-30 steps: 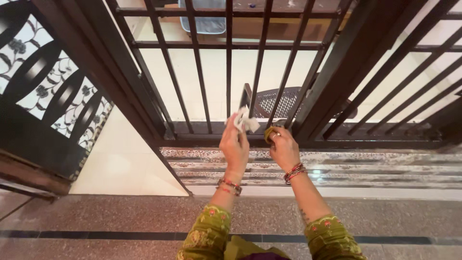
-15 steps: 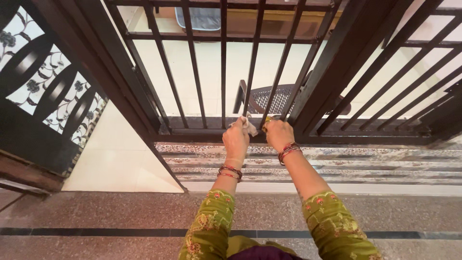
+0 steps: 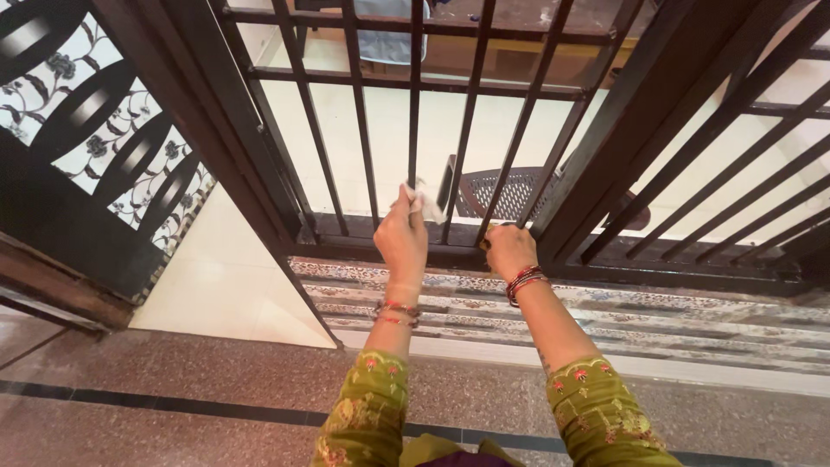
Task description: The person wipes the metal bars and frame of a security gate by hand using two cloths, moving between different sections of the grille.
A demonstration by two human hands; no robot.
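The dark metal gate (image 3: pixel 519 104) stands upright over a patterned threshold (image 3: pixel 605 298), a perforated brown chair (image 3: pixel 506 186) behind its bars. On the speckled stone floor (image 3: pixel 216 380), the left hand (image 3: pixel 402 242) clamps a white cloth (image 3: pixel 425 203) against one bar; the right hand (image 3: pixel 510 251) is fisted near the bottom rail.

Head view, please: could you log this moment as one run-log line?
left hand: white cloth against gate bar | right hand: gripping small yellowish object, low on gate
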